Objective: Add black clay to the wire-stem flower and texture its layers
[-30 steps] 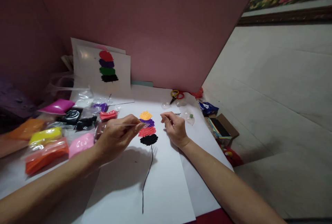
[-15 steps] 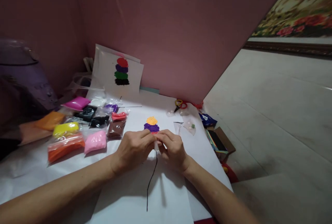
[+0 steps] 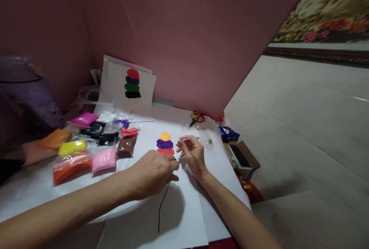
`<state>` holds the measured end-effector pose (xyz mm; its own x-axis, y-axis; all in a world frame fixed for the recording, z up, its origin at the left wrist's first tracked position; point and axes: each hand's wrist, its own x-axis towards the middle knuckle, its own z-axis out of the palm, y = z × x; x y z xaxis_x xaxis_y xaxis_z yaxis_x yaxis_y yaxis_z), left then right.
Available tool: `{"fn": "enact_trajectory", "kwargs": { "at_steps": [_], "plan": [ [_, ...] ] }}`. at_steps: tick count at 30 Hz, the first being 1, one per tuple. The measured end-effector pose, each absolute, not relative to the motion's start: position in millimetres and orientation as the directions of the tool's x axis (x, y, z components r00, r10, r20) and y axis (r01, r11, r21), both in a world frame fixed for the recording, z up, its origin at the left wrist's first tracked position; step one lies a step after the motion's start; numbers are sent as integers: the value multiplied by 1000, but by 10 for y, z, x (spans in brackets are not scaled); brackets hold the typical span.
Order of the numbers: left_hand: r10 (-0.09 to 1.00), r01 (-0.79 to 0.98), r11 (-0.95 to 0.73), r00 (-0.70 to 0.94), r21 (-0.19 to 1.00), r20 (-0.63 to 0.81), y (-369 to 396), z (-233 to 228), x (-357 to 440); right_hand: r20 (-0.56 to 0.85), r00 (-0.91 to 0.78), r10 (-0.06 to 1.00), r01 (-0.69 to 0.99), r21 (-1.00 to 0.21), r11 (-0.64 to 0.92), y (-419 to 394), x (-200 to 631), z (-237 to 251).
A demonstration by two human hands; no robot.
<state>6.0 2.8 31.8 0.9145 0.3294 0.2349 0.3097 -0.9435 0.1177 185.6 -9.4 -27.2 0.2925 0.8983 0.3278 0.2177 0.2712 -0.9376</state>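
My left hand (image 3: 154, 174) hovers over the white sheet (image 3: 184, 218), its fingers bent together and pointing right. What they hold, if anything, is hidden. To its right, my right hand (image 3: 194, 156) is raised with thumb and fingertips drawn together; anything between them is too small to make out. Just beyond my hands lie stacked textured patches on the sheet: a yellow-orange one (image 3: 165, 136) on top, a purple one (image 3: 164, 144) below it, then a coral-red one (image 3: 165, 151), partly hidden by my left hand. A thin black line (image 3: 159, 212) runs down the sheet below my left hand.
At left lie several clay-like packets, including pink (image 3: 103, 160), yellow (image 3: 72, 147) and brown (image 3: 126, 147). A sheet with coloured patches (image 3: 147, 87) leans against the pink wall. Scissors (image 3: 194, 118) lie at the back right. An open box (image 3: 243, 154) stands past the table's right edge.
My hands have parted: the left has come slightly down and nearer, while the right has lifted away to the right. More of the coral-red patch shows. The view has shifted slightly.
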Motion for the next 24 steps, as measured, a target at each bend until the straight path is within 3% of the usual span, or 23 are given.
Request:
{"fn": "enact_trajectory", "kwargs": {
  "at_steps": [2, 4, 8, 13, 18, 24],
  "plan": [
    [289, 283, -956, 954, 81, 77, -120, 284, 94, 290, 299, 909, 169, -954, 248, -90, 1847, -281],
    [219, 216, -975, 975, 53, 49, -292, 183, 113, 291, 295, 910, 170, -953, 250, -91, 1845, -287],
    [76, 79, -997, 984, -11, 162, -583, -71, 117, 293, 299, 908, 204, -949, 240, -103, 1839, -301],
    [-93, 4, -971, 915, -241, 392, -713, -362, 209, 176, 321, 930, 69, -984, 163, -99, 1791, -274],
    [-88, 54, -964, 860, -260, 503, -713, -565, 310, 78, 378, 923, -59, -992, 108, -52, 1820, -165],
    [-36, 71, -987, 770, -141, 637, -635, -625, 308, -26, 403, 915, -208, -976, 64, 42, 1998, -37]
  ]
}}
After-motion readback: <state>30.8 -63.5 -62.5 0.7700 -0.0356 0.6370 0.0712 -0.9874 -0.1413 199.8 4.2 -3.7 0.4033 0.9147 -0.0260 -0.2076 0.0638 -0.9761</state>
